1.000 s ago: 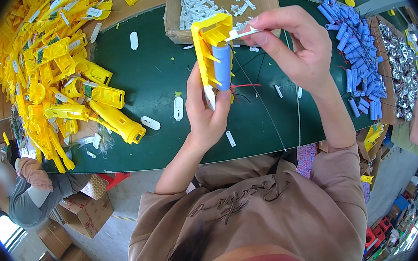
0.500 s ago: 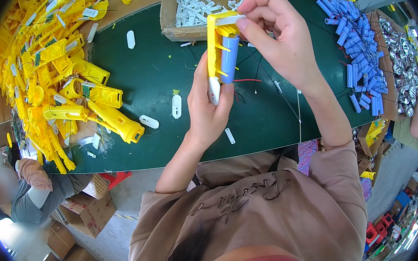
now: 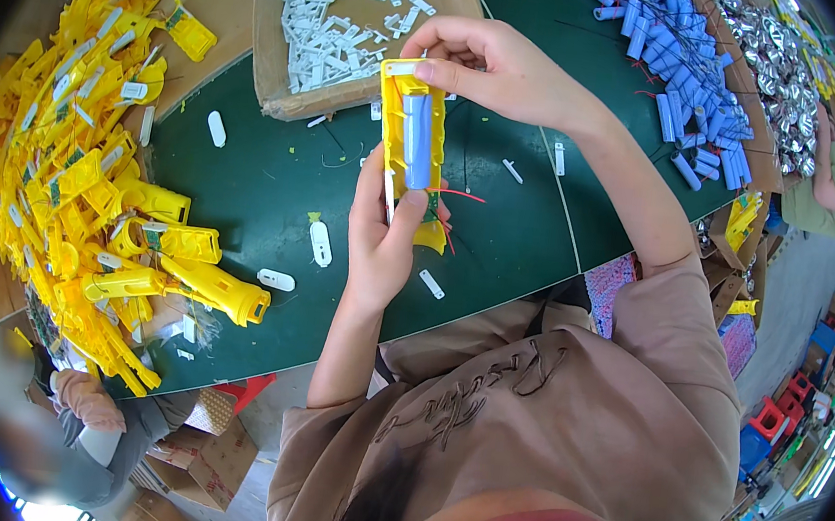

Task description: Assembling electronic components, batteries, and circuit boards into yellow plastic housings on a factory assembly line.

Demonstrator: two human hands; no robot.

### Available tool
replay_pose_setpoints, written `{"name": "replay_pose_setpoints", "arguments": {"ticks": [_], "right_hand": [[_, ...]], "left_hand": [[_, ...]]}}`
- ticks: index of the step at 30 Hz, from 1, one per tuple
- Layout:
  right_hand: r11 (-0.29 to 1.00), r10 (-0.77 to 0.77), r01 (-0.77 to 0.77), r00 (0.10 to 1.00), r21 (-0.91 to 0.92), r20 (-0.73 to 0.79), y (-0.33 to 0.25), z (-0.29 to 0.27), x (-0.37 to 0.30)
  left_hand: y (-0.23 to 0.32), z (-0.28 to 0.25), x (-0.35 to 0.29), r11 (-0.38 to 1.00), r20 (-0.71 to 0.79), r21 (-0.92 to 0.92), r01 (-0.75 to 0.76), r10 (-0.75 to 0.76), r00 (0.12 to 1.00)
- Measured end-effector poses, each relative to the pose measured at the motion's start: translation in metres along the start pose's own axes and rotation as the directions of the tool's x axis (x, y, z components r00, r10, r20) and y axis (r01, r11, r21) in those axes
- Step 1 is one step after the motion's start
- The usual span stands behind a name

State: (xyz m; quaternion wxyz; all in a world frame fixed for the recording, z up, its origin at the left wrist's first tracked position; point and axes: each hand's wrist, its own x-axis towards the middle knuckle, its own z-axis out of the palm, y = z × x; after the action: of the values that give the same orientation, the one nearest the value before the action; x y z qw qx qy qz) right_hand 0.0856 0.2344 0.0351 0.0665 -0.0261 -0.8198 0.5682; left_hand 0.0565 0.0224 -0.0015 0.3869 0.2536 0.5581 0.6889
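My left hand [image 3: 381, 257] is closed around the lower part of a yellow plastic housing half [image 3: 437, 147], its open side turned up. A blue cylindrical battery [image 3: 417, 145] lies lengthwise in it, with my left thumb at its lower end. Below the battery show a bit of green circuit board [image 3: 432, 205] and a loose red wire [image 3: 462, 197]. My right hand [image 3: 496, 72] pinches a small white plastic strip [image 3: 403, 68] at the housing's top end, thumb pressed on it. Its other fingers curl behind, partly hidden.
A large heap of yellow housings [image 3: 72, 197] covers the left. A cardboard box [image 3: 317, 102] of white plastic pieces stands ahead. Blue batteries [image 3: 677, 75] are piled at far right, beside shiny metal parts [image 3: 767, 78]. White oval covers [image 3: 320, 243] lie on the green table [image 3: 502, 218]. Other people sit nearby.
The housing has turned so its open side and the battery face up. My right hand has brought the white strip down against the housing's top end. The whole view has shifted slightly.
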Motion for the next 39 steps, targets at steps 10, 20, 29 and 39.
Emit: {"name": "replay_pose_setpoints", "arguments": {"ticks": [10,20,29,39], "right_hand": [[0.994,-0.067,0.027,0.907,-0.102,-0.415,-0.024,0.082,-0.032],[0.968,0.099,-0.001,0.92,0.253,-0.379,-0.006,-0.043,-0.011],[0.848,0.271,-0.502,0.689,-0.172,-0.673,0.175,-0.339,0.161],[0.291,0.27,-0.773,0.632,-0.564,-0.727,0.247,-0.365,0.183]], "left_hand": [[-0.023,0.0,0.0,0.943,-0.227,0.297,-0.148,0.22,0.949],[-0.011,0.008,0.009,0.985,0.112,0.11,-0.133,0.121,0.986],[-0.023,0.003,0.018,0.992,0.227,0.085,0.09,-0.107,0.968],[-0.008,-0.015,0.029,0.968,0.176,0.233,0.092,-0.135,0.975]]}}
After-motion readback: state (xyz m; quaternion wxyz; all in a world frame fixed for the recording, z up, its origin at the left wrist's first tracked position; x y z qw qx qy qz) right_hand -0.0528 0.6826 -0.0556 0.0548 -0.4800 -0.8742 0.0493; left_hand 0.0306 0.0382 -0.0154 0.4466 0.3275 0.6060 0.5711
